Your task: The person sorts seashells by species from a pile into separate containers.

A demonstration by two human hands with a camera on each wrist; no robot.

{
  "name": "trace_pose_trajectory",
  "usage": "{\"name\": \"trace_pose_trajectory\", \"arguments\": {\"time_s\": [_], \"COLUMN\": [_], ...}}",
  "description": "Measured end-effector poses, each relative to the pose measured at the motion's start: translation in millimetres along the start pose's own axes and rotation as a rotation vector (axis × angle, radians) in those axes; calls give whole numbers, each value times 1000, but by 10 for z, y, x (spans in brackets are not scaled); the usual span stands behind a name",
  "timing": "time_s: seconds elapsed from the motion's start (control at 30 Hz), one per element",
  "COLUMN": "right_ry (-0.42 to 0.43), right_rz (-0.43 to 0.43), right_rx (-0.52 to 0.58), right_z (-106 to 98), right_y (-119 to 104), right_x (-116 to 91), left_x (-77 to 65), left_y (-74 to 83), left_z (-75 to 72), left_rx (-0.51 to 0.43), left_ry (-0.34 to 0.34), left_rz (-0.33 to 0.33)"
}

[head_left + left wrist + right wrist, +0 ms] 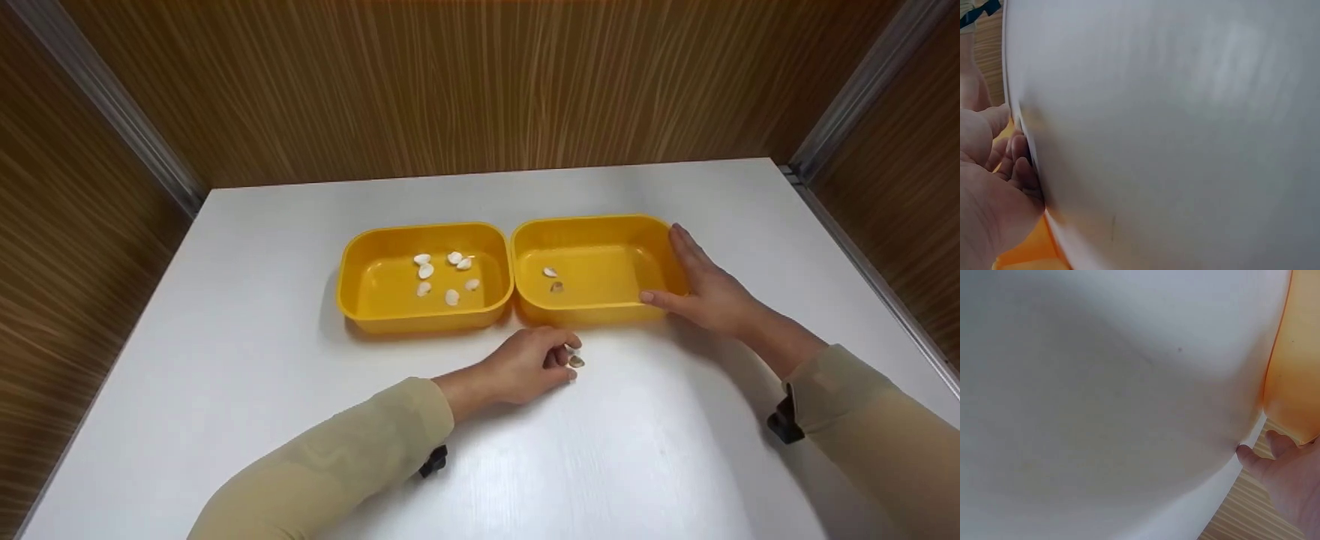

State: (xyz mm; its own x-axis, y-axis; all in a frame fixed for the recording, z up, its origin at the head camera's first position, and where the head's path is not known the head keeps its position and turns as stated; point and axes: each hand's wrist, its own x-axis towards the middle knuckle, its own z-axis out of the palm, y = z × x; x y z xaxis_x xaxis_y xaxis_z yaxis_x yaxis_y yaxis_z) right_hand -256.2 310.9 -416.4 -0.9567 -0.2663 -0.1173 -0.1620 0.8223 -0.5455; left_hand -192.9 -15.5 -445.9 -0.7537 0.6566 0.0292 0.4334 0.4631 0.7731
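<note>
In the head view my left hand [525, 365] is low over the white table, just in front of the two yellow bins. Its thumb and index fingertip are apart, with small shells [576, 361] between and beside them; the other fingers bend inward. My right hand [712, 296] rests against the right end of the right bin [592, 306], its fingers straight along the outer wall and thumb at the front rim. Inside that bin lie two small shells [550, 272]. Several white shells [452, 297] are scattered in the left bin [420, 324].
The bins stand side by side, their ends touching or nearly so. Wood-grain panels [480, 90] enclose the white table [225, 300] at the back and on both sides. A dark strap piece [785, 420] sits at the right sleeve's cuff.
</note>
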Motion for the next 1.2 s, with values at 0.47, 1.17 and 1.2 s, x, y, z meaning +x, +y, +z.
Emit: {"name": "trace_pose_trajectory", "arguments": {"time_s": [0.47,1.17,1.2], "right_ry": [14,13,12], "right_rz": [-48,-29,-27], "right_rx": [12,9,9], "right_z": [3,-7,-5], "right_y": [4,9,10], "right_x": [-1,-8,-8], "left_x": [14,46,49], "left_y": [-10,-3,-2], "left_z": [39,56,57], "left_rx": [49,116,119], "left_ry": [23,28,28], "left_rz": [-23,-46,-47]}}
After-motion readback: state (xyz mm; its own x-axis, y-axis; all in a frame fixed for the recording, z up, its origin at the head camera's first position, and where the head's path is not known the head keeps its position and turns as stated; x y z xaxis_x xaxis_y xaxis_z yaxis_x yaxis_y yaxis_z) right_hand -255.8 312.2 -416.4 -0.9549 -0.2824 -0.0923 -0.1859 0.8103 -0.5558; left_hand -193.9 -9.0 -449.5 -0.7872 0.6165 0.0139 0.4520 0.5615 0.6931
